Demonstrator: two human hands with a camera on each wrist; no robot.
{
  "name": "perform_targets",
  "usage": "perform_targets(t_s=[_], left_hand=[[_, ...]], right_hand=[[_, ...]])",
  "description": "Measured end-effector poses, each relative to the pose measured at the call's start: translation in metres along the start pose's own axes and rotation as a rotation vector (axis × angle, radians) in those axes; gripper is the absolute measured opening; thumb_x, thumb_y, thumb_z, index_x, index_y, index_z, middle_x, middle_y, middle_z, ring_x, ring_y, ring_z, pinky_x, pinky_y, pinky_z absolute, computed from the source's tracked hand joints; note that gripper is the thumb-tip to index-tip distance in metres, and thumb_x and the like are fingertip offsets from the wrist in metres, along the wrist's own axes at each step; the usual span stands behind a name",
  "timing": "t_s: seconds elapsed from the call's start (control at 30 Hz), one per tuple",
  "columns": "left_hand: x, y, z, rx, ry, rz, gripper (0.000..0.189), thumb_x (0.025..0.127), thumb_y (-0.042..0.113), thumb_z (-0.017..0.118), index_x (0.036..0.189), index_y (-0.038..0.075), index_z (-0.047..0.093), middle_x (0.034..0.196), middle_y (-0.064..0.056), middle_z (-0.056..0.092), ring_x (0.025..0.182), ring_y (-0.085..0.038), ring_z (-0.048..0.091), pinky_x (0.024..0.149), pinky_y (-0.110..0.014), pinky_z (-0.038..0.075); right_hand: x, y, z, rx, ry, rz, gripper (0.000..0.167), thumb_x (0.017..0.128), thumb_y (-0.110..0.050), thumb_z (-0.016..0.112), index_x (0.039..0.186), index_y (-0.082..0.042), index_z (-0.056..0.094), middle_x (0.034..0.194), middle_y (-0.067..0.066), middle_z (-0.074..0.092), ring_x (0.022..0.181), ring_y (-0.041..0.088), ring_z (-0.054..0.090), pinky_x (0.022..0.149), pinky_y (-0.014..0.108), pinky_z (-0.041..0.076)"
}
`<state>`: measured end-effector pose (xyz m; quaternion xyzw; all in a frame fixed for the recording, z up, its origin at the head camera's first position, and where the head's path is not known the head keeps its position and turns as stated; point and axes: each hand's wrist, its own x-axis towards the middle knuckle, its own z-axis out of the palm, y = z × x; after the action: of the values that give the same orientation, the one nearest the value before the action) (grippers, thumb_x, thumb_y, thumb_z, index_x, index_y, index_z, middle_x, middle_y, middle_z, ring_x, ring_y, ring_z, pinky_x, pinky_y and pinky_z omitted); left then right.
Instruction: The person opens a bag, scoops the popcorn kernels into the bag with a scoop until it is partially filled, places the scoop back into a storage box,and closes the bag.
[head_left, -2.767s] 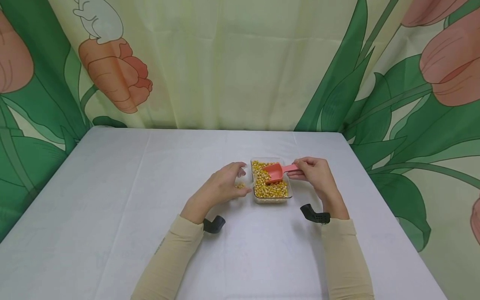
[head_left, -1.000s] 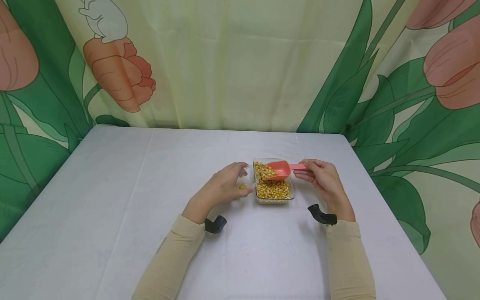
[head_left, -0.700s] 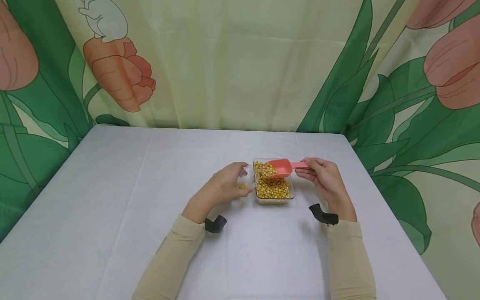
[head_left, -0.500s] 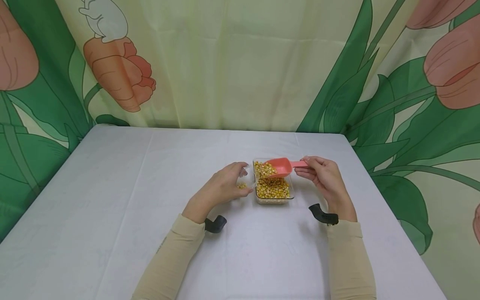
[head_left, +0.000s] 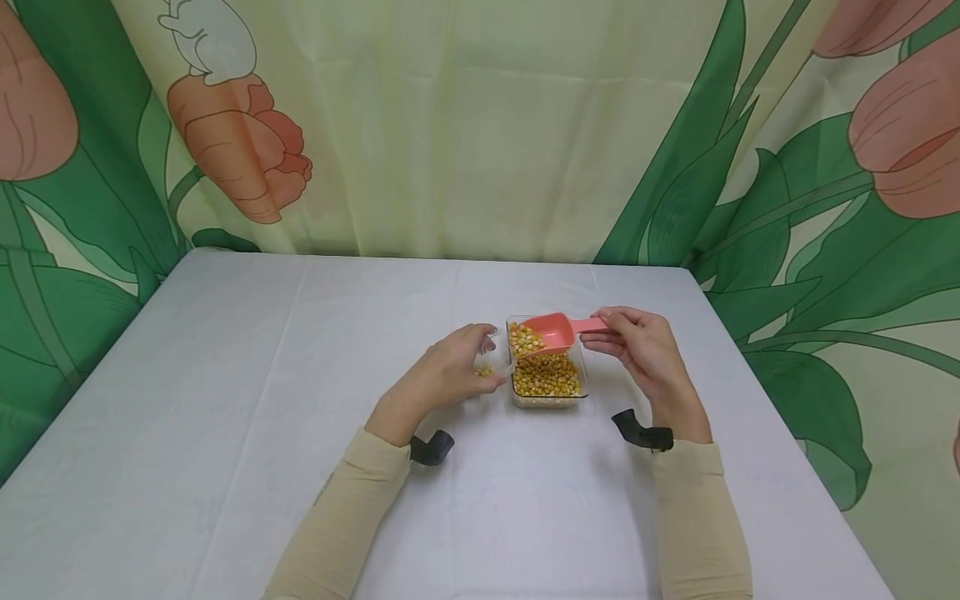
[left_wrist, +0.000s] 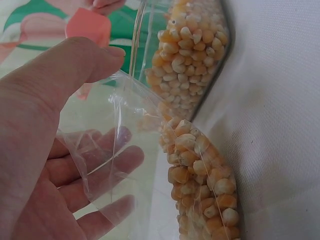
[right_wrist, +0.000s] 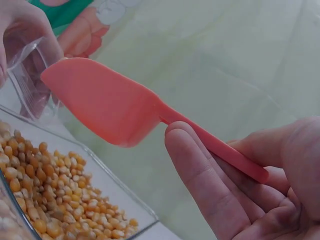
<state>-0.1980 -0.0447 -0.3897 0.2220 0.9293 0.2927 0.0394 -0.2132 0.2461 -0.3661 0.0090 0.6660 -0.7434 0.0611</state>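
A coral scoop (head_left: pixel 557 331) loaded with corn kernels (head_left: pixel 526 338) is pinched by its handle in the right hand (head_left: pixel 647 354), above a glass dish (head_left: pixel 551 402) of corn. Its long axis is pointed leftward from the grip, toward a clear bag (left_wrist: pixel 200 175) held by its mouth in the left hand (head_left: pixel 447 369), the hand nearer the scoop's tip; whether tip and bag touch cannot be told.

Long beige sleeves (head_left: pixel 697 517) end in plain cuffs (head_left: pixel 384 450); small dark print (head_left: pixel 323 489) runs along the left one. A curved black camera mount (head_left: pixel 432 448) sits at each wrist.
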Motion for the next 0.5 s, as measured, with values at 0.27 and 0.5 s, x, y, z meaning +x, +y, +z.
perform_targets(t_s=[0.27,0.5], left_hand=[[0.0,-0.001,0.0,0.0,0.004,0.017,0.071,0.085,0.037,0.076,0.142,0.008,0.045,0.121,-0.002,0.065,0.114,-0.018,0.061,0.098,-0.038,0.051],[0.001,-0.001,-0.001,0.004,-0.002,0.016,0.071,0.085,0.037,0.075,0.143,0.008,0.045,0.123,-0.004,0.064,0.115,-0.019,0.061,0.098,-0.039,0.051]], right_hand=[[-0.004,-0.005,0.011,-0.06,-0.007,-0.02,0.037,0.096,-0.025,0.065,0.118,0.004,0.059,0.096,0.002,0.074,0.082,0.016,0.076,0.078,0.029,0.059],[-0.008,-0.009,0.019,-0.154,-0.007,-0.061,0.037,0.097,-0.027,0.064,0.117,0.004,0.061,0.096,0.003,0.072,0.082,0.015,0.076,0.078,0.029,0.059]])
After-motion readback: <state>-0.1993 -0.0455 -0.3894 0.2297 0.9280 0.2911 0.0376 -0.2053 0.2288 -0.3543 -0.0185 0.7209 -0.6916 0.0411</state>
